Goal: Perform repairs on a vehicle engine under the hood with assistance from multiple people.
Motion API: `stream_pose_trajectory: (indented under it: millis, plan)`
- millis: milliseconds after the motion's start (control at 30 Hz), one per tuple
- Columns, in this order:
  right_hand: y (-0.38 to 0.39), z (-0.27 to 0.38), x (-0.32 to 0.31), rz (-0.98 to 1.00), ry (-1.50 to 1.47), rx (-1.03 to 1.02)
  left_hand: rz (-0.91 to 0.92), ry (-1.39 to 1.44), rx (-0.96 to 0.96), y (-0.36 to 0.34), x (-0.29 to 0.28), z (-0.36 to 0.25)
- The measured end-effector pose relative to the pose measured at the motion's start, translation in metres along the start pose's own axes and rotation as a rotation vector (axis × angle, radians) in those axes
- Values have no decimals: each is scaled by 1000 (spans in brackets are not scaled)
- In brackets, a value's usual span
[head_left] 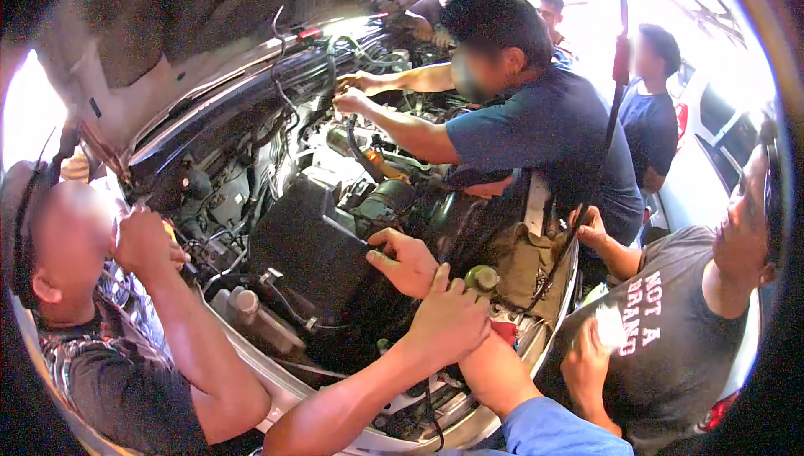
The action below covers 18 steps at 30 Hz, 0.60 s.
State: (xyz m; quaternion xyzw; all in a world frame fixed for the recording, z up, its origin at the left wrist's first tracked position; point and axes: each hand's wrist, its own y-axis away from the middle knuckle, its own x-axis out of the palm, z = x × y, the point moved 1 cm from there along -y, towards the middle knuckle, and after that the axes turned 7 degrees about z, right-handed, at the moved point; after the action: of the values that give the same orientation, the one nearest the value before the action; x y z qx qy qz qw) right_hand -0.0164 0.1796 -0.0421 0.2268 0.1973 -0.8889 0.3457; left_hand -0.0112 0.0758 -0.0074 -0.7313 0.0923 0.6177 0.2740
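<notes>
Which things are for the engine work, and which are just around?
For the work, it seems:
engine, with a co-worker's hands at its far side
black boxy cover, near the person's right hand
raised hood

Just around, probably:
parked white car
brown cloth

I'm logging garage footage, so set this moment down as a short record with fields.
Left hand: wrapped over the right forearm
Right hand: by an edge of the black box; contact unclear; nothing visibly held
Hood: raised
Pale tank: lower left of the box in the picture
Co-worker in dark blue: leaning in, both arms outstretched
</notes>
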Motion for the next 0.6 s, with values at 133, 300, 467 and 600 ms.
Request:
stream_pose_trajectory:
  millis: [133,300,467,600]
  plan:
    - [-1,-1,-1,-18,15,-24,5,17,-15,-1,2,0]
    - [-2,-4,3,-41,31,-46,33,0,-16,1,2,0]
    - [-2,-8,4,-56,16,-26,73,-23,-29,-1,4,-1]
    - [-3,-9,2,-46,-10,-40,76,-21,-47,-4,5,-1]
